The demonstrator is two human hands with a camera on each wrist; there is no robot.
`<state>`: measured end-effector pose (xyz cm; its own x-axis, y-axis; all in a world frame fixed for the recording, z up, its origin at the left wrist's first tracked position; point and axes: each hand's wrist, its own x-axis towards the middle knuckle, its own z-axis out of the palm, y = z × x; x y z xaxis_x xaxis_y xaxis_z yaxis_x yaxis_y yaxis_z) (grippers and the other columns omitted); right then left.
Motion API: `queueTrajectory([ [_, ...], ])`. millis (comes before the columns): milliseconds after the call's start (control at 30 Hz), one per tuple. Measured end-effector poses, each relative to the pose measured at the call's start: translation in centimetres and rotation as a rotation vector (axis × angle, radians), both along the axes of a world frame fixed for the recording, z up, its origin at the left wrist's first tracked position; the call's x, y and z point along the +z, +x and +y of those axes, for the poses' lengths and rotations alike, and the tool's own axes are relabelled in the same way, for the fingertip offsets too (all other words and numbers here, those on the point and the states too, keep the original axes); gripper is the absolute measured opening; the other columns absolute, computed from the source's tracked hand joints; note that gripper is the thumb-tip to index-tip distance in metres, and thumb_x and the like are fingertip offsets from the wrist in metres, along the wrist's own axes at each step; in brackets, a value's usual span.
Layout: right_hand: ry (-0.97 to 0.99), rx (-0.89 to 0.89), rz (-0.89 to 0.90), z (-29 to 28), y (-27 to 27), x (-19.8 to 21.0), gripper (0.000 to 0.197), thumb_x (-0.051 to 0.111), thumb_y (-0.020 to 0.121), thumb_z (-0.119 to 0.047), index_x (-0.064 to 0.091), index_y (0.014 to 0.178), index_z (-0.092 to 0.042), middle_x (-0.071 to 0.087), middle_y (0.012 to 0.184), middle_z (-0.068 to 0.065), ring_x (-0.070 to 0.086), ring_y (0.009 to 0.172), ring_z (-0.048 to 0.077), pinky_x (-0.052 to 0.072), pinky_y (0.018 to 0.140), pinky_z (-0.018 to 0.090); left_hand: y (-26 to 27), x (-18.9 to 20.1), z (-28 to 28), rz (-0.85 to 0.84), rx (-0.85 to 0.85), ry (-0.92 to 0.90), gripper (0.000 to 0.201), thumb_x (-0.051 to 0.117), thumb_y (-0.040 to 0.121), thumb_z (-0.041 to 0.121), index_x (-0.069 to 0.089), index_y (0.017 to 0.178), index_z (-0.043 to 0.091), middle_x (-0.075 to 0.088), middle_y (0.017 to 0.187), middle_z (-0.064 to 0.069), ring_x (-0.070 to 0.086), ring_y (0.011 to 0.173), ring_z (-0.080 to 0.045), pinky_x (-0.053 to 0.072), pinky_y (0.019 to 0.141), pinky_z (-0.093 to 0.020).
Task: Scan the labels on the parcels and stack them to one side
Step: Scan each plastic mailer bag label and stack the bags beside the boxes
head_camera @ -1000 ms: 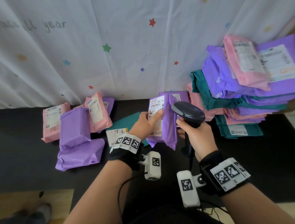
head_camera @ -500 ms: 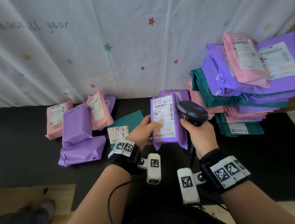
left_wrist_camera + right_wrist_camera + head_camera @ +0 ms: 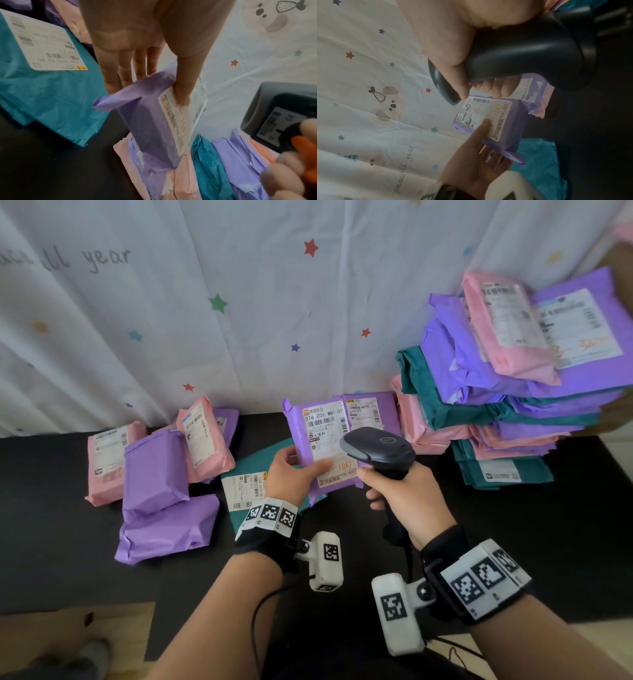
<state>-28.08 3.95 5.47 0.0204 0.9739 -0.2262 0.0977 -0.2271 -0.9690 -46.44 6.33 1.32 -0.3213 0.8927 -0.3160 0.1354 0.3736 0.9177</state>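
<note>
My left hand [image 3: 294, 470] holds a purple parcel [image 3: 317, 436] upright above the black table, thumb on its white label [image 3: 325, 433] and fingers behind it. The same purple parcel [image 3: 150, 121] and label [image 3: 485, 115] show in both wrist views. My right hand [image 3: 400, 491] grips a dark barcode scanner [image 3: 380, 450] just right of the parcel, its head over the label's lower right corner. A tall stack of pink, purple and teal parcels [image 3: 513, 392] stands at the right. Several loose parcels [image 3: 154, 474] lie at the left.
A teal parcel [image 3: 246, 484] with a white label lies flat under my left hand. Another purple parcel [image 3: 370, 412] leans behind the held one. A star-printed white curtain [image 3: 239, 302] hangs along the table's back edge. The scanner's cable [image 3: 404, 546] drops towards me.
The left hand has turned the purple parcel so its label faces me and lifted it a little. The scanner has moved left, over the label's lower right.
</note>
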Motion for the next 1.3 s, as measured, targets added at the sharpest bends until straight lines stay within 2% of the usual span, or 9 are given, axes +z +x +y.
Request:
queueTrajectory([
  [67,-0.001,0.009,-0.009,0.0,0.0,0.2,0.015,0.077,0.083,-0.019,0.068,0.088,-0.030,0.074,0.074,-0.001,0.067,0.060,0.004,0.056,0.054,0.022,0.1,0.1,0.1,0.033,-0.014,-0.001,0.057,0.083,0.070,0.034,0.053,0.116,0.021,0.064,0.106,0.008,0.066,0.085,-0.005,0.050,0.056,-0.013],
  [467,-0.008,0.019,-0.015,0.2,0.2,0.3,0.015,0.077,0.084,-0.018,0.069,0.087,-0.030,0.073,0.068,-0.005,0.067,0.060,0.003,0.058,0.057,0.024,0.0,-0.4,0.2,0.101,-0.031,-0.021,0.060,0.082,0.071,0.032,0.053,0.122,0.017,0.064,0.114,0.004,0.066,0.093,-0.012,0.054,0.068,-0.021],
  [600,-0.007,0.036,-0.030,0.4,0.2,0.2,0.015,0.076,0.085,-0.019,0.067,0.086,-0.032,0.074,0.069,-0.008,0.068,0.061,0.003,0.058,0.058,0.023,-0.1,-0.5,0.4,0.099,-0.029,-0.035,0.062,0.082,0.071,0.032,0.054,0.123,0.015,0.065,0.114,0.002,0.067,0.095,-0.014,0.057,0.082,-0.034],
  [800,0.023,0.009,-0.007,0.5,0.4,0.7,0.014,0.076,0.085,-0.017,0.069,0.085,-0.030,0.074,0.069,-0.007,0.067,0.060,0.003,0.057,0.056,0.022,0.4,0.3,0.8,0.071,-0.015,0.009,0.060,0.081,0.072,0.033,0.055,0.124,0.017,0.066,0.111,0.003,0.067,0.091,-0.011,0.054,0.067,-0.020],
  [867,0.062,-0.022,0.002,0.9,0.8,1.3,0.011,0.076,0.084,-0.018,0.071,0.084,-0.028,0.074,0.069,-0.006,0.068,0.061,0.004,0.057,0.055,0.021,1.0,1.6,1.2,0.038,-0.006,0.041,0.058,0.080,0.073,0.033,0.056,0.123,0.018,0.068,0.107,0.004,0.070,0.084,-0.011,0.056,0.063,-0.024],
  [967,0.132,-0.121,0.025,1.9,2.4,2.5,0.006,0.077,0.084,-0.020,0.073,0.088,-0.023,0.072,0.065,-0.006,0.067,0.059,0.005,0.055,0.054,0.020,2.4,4.3,2.3,-0.014,-0.009,0.114,0.045,0.079,0.074,0.033,0.061,0.114,0.021,0.072,0.092,0.004,0.068,0.059,-0.011,0.056,0.053,-0.032],
  [1067,0.205,-0.215,0.048,2.9,4.8,3.9,0.019,0.079,0.079,-0.030,0.075,0.094,-0.018,0.073,0.066,-0.002,0.069,0.061,0.010,0.058,0.057,0.027,4.4,7.7,3.9,-0.056,-0.065,0.192,0.040,0.076,0.077,0.036,0.063,0.112,0.023,0.074,0.087,0.003,0.058,0.043,-0.012,0.047,0.038,-0.024],
  [1167,0.278,-0.304,0.069,3.4,7.9,5.4,0.025,0.079,0.068,-0.046,0.076,0.083,-0.027,0.074,0.069,0.000,0.069,0.062,0.012,0.061,0.063,0.033,7.4,11.3,5.9,-0.119,-0.066,0.233,0.049,0.075,0.078,0.039,0.058,0.119,0.018,0.074,0.091,0.001,0.066,0.056,-0.010,0.048,0.042,-0.021],
  [1300,0.322,-0.413,0.096,3.9,12.5,6.6,0.032,0.080,0.067,-0.044,0.074,0.091,-0.023,0.074,0.071,0.000,0.071,0.064,0.013,0.059,0.062,0.030,12.6,15.5,8.7,-0.147,-0.092,0.329,0.055,0.075,0.079,0.037,0.048,0.121,0.013,0.071,0.096,-0.005,0.068,0.068,-0.018,0.057,0.062,-0.031],
])
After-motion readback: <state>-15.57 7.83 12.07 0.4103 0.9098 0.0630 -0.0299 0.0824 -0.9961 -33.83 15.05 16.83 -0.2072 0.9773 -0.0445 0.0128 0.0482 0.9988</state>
